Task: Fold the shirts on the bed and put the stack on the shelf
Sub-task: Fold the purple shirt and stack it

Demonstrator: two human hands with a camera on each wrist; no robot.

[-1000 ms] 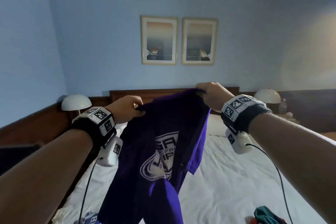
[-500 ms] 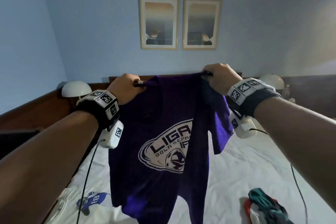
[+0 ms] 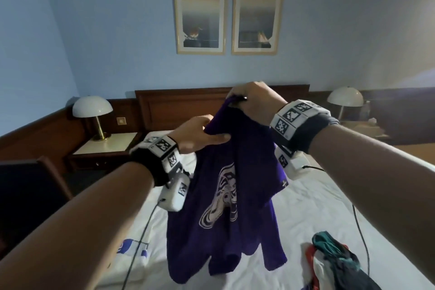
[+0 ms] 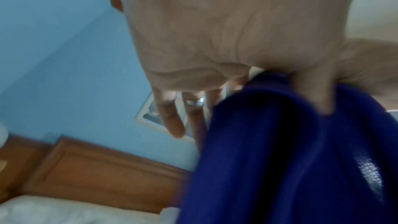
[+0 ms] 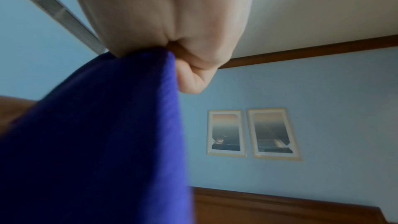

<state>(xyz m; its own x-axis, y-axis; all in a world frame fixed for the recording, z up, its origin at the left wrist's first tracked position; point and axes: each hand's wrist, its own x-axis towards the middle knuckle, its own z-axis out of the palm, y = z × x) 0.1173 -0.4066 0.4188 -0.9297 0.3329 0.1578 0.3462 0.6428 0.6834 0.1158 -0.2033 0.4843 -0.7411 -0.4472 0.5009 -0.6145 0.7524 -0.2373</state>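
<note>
A purple shirt [image 3: 204, 231] with a white crest print hangs bunched in the air above the bed [image 3: 306, 207]. My right hand [image 3: 242, 99] grips its top edge in a fist, the higher of the two hands. Just below and left of it, my left hand [image 3: 209, 133] pinches a fold of the shirt [image 4: 280, 159] between thumb and fingers. In the right wrist view the cloth [image 5: 107, 142] drops straight down from my closed fist [image 5: 183, 57]. A white shirt with blue print [image 3: 131, 249] lies flat on the sheet at lower left.
A crumpled pile of teal, red and white clothes [image 3: 334, 259] lies on the bed at lower right. A nightstand [image 3: 110, 146] with a lamp [image 3: 92, 107] stands left of the wooden headboard [image 3: 183, 106]; another lamp [image 3: 344, 99] is at the right. A dark chair [image 3: 28, 186] is at far left.
My hands have come close together and the left now sits lower than the right. The shirt, spread flat between them half a second ago, now hangs gathered in folds.
</note>
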